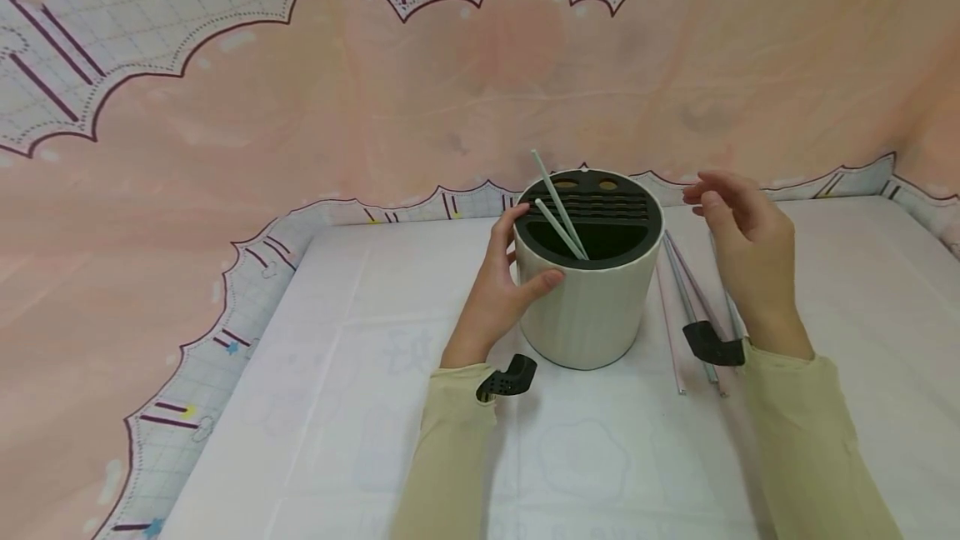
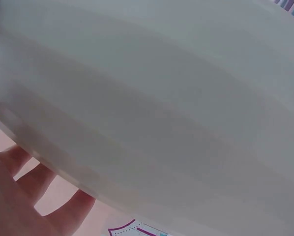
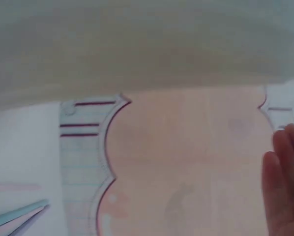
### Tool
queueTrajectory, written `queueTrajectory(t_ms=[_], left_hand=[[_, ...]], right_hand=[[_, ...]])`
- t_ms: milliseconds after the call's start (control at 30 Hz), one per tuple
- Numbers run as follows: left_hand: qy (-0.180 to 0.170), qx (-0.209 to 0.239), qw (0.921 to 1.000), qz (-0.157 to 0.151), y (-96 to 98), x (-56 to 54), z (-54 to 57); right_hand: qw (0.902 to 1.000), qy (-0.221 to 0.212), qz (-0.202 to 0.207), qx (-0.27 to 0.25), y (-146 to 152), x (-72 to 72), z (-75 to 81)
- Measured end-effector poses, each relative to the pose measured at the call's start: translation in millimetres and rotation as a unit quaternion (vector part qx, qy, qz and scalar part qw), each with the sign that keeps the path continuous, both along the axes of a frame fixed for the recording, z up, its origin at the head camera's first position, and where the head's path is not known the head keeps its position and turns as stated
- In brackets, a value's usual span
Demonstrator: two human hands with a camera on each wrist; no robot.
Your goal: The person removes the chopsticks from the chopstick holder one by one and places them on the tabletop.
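Observation:
A white cylindrical holder (image 1: 588, 315) with a dark slotted top stands upright on the table. Two thin pale-green sticks (image 1: 557, 194) lean out of its wide front opening. My left hand (image 1: 495, 294) grips the holder's left side, thumb on the front wall and fingers near the rim; in the left wrist view the white wall (image 2: 161, 103) fills most of the picture. To the right of the holder, my right hand (image 1: 750, 261) hovers with loosely bent fingers and nothing in them. Below it lie several thin pink and bluish sticks (image 1: 678, 282), partly hidden by the hand and wrist.
White sheeting covers the table (image 1: 375, 407). Behind and to the left hangs a peach-coloured cloth (image 1: 465, 98) with a scalloped, printed border. Each wrist carries a small black camera mount, one at the left sleeve (image 1: 450, 457).

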State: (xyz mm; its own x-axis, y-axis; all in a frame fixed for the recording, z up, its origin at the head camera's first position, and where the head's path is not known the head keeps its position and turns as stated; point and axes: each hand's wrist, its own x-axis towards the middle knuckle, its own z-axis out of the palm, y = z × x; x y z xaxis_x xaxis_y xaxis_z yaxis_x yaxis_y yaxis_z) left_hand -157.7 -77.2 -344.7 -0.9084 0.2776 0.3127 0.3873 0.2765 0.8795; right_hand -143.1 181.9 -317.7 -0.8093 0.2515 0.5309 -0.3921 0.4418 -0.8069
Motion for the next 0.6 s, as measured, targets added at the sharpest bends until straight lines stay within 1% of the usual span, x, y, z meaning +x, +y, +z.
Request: queueTrajectory(t_ms=[100,133,233,300,367,467,533,600], left_hand=[[-0.007,0.001,1.0000,-0.001,0.1,6.5,9.4],[-0.008,0.001,1.0000,-0.002,0.2,9.0,12.9],[-0.009,0.007,0.9999,-0.006,0.3,15.2,21.1],[-0.010,0.008,0.9999,-0.007,0.3,15.9,21.7],[-0.006,0.009,0.9999,-0.009,-0.6,11.2,15.7],[-0.002,0.005,1.0000,-0.007,-1.2,3.3,5.3],[0.005,0.004,1.0000,-0.007,-1.5,-2.0,-1.2],[0.009,0.002,0.9999,-0.006,-1.0,-3.4,-2.9]], right_hand=[[0.9977,0.055,0.033,-0.021,-16.1,12.3,16.1],[0.9964,0.069,0.046,-0.020,-22.1,16.8,21.4],[0.9907,0.107,0.084,0.000,-39.0,26.7,32.5],[0.9853,0.129,0.112,0.014,-48.2,30.5,36.2],[0.9799,0.144,0.133,0.037,-55.0,31.9,36.5],[0.9734,0.154,0.149,0.079,-61.3,29.7,32.3],[0.9703,0.153,0.151,0.111,-63.5,26.7,27.5],[0.9677,0.145,0.144,0.147,-64.8,23.9,22.8]])
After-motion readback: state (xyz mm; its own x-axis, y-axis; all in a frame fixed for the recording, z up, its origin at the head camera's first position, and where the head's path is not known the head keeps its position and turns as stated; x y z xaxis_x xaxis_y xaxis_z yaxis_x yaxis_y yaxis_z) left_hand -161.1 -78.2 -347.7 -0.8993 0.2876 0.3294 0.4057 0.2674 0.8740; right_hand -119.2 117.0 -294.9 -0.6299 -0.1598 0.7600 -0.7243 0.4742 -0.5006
